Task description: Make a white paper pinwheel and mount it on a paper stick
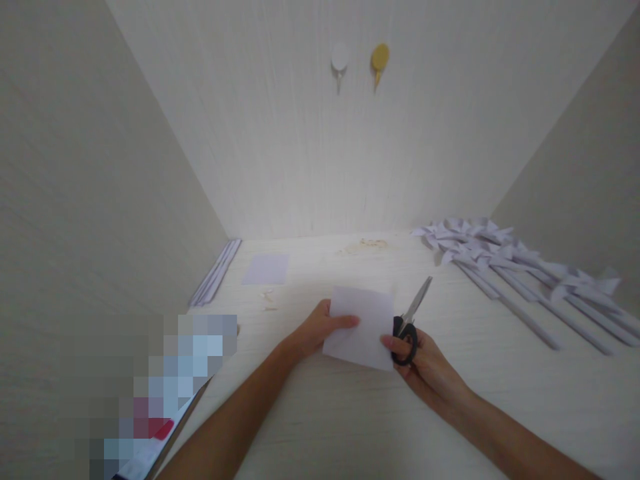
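A square sheet of white paper (361,350) is held up over the table between my two hands. My left hand (320,328) grips its left edge, thumb on top and fingers hidden underneath. At the lower right, my right hand (417,357) has its fingers through the black handles of a pair of scissors (417,300). The blades point up and away from me and look closed. My right thumb also lies against the paper's right edge.
Paper pinwheels on sticks (500,257) lie piled at the right. At the left are rolled paper sticks (217,272) and a flat paper square (266,269). Small pale pieces (267,297) lie nearby, with more (374,243) by the back wall. White (341,59) and yellow hooks (380,59) hang there.
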The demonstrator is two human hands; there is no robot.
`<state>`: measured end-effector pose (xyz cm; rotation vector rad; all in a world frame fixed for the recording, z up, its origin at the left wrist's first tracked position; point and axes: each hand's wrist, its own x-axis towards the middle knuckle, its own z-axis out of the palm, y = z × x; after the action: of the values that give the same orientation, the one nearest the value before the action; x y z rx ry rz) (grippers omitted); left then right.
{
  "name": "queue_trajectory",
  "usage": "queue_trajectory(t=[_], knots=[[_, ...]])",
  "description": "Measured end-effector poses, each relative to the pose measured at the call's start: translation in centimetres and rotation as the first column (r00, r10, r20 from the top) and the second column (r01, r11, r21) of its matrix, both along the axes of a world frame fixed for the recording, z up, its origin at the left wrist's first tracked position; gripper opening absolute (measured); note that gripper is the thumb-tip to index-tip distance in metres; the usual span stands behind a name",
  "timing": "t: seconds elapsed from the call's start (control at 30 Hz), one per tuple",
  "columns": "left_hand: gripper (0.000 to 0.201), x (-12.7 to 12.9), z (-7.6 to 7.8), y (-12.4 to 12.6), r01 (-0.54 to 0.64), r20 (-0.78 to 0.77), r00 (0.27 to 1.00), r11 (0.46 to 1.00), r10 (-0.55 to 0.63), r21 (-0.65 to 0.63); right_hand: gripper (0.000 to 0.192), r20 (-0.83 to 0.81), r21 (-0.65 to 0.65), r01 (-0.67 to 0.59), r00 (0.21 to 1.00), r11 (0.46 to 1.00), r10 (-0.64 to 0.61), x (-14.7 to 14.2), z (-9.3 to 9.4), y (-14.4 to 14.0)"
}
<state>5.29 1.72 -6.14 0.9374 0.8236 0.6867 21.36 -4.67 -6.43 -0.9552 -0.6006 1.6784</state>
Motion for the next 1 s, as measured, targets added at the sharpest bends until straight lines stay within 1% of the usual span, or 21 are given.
queue_trajectory(t=[0.17,0.37,0.5,0.57,0.63,0.73,0.8,0.87,0.93,1.0], knots=[[0.033,0.0,0.2,0.0,-0.006,-0.013,1.000,1.000,0.006,0.007,0.023,0.027,0.040,-0.018,0.999,0.999,0.017,-0.1,0.1,0.0],[0.030,0.0,0.4,-0.1,-0.006,-0.079,0.997,1.000,0.008,0.027,0.025,0.100,0.087,-0.016,0.995,0.996,0.007,-0.1,-0.3,0.0],[0.032,-0.1,0.3,0.1,-0.010,-0.079,0.997,1.000,0.011,0.018,0.027,0.130,0.101,-0.001,0.991,0.995,-0.012,-0.2,-0.3,0.0],[0.031,-0.1,0.1,0.3,-0.021,-0.047,0.999,1.000,0.021,0.021,0.026,0.108,0.083,0.019,0.994,0.996,-0.028,-0.2,-0.2,0.1],[0.032,-0.2,-0.2,0.5,-0.033,0.050,0.998,0.998,0.030,0.053,0.024,0.051,0.068,0.062,0.996,0.996,-0.066,-0.2,-0.1,0.2],[0.046,-0.3,-0.5,0.6,-0.018,0.220,0.975,0.990,-0.013,0.142,0.020,-0.038,0.057,0.190,0.981,0.980,-0.188,-0.1,0.0,0.4],[0.053,-0.1,-0.5,0.3,-0.003,0.244,0.968,0.977,-0.051,0.215,0.019,-0.054,0.052,0.274,0.961,0.960,-0.272,-0.1,0.1,0.6],[0.052,0.5,-0.3,-0.2,-0.017,0.194,0.980,0.960,-0.039,0.281,0.019,-0.036,0.060,0.318,0.948,0.946,-0.317,-0.2,0.2,0.5],[0.046,1.2,-0.1,-0.9,-0.055,0.107,0.994,0.946,0.022,0.319,0.019,-0.012,0.076,0.317,0.948,0.945,-0.317,-0.3,0.3,0.4],[0.037,2.0,0.1,-1.5,-0.102,-0.011,0.994,0.933,0.113,0.345,0.019,0.007,0.090,0.284,0.958,0.955,-0.286,-0.4,0.4,0.2]])
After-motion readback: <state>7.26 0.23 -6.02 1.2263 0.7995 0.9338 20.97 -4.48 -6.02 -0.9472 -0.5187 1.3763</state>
